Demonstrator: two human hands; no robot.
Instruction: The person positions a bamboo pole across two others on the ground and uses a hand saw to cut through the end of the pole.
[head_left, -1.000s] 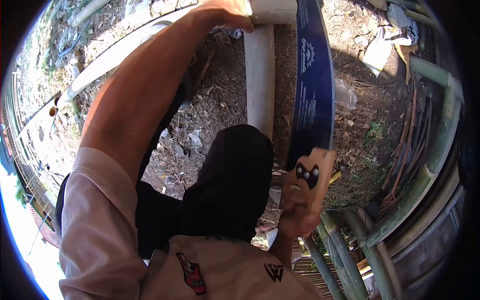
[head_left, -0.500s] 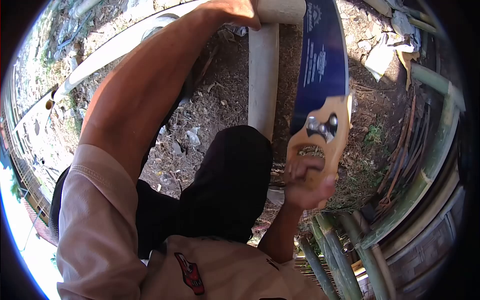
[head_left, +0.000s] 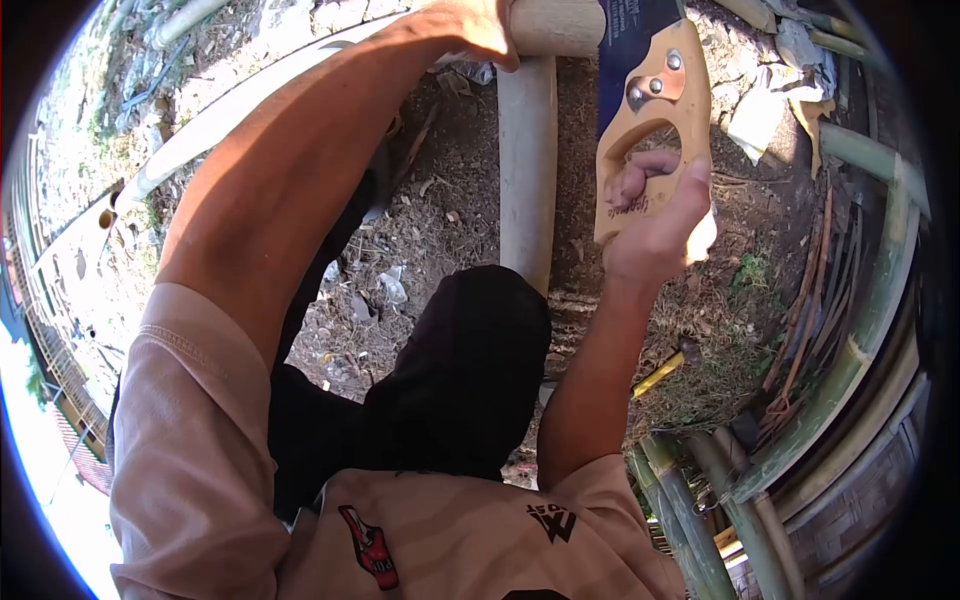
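My right hand [head_left: 660, 225] is wrapped round the light wooden handle [head_left: 685, 110] of a hand saw. Its dark blue blade [head_left: 625, 60] points away from me and runs off the top edge. The blade lies against the right end of a pale bamboo pole [head_left: 560, 25] that crosses the top of the view. My left hand [head_left: 485, 30] grips this pole just left of the blade, thumb against its near side; the other fingers are out of sight. Below it, a second bamboo pole [head_left: 527, 170] runs toward my knee.
Dry litter and bits of plastic [head_left: 390, 285] cover the dirt ground. A yellow tool [head_left: 660, 372] lies by my right forearm. Green bamboo poles [head_left: 870, 310] curve along the right, with more upright ones [head_left: 690, 510] at lower right. A long pale pole [head_left: 200, 140] lies at left.
My right hand has pushed the saw forward, away from my body, so less of the blade shows. My left hand has stayed on the pole.
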